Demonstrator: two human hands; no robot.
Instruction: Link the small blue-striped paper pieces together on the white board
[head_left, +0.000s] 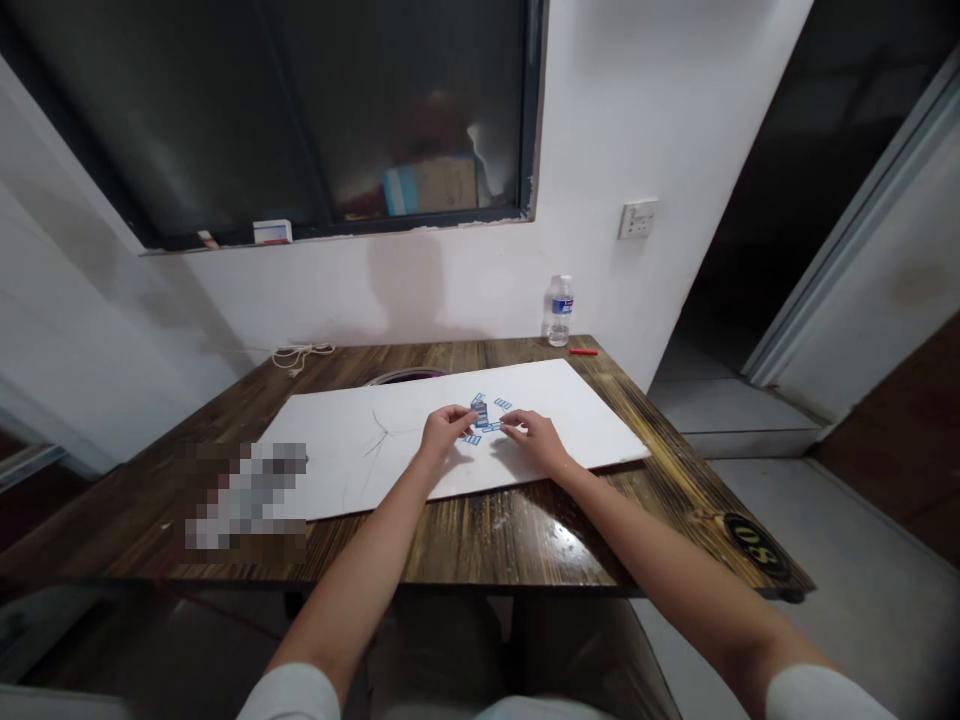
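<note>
My left hand (445, 430) is closed, its thumb and fingertips pinching a small dark-blue striped piece (481, 414) just above a white board. My right hand (536, 436) hovers to the right of it with thumb and fingers drawn together. What those fingers hold, if anything, is too small to make out. Close to the right fingertips lies a small blue-framed rectangular piece (490, 428). Another blue-framed piece (503, 403) rests farther back, and one more blue piece (472, 440) sits beside my left fingers.
The white board (592, 420) covers much of a dark wooden table (630, 520), with thin dark lines on its left part. A water bottle (560, 312) and a red pen-like object (583, 352) stand near the back edge. A white cable (298, 355) lies back left; a blurred patch covers the left front.
</note>
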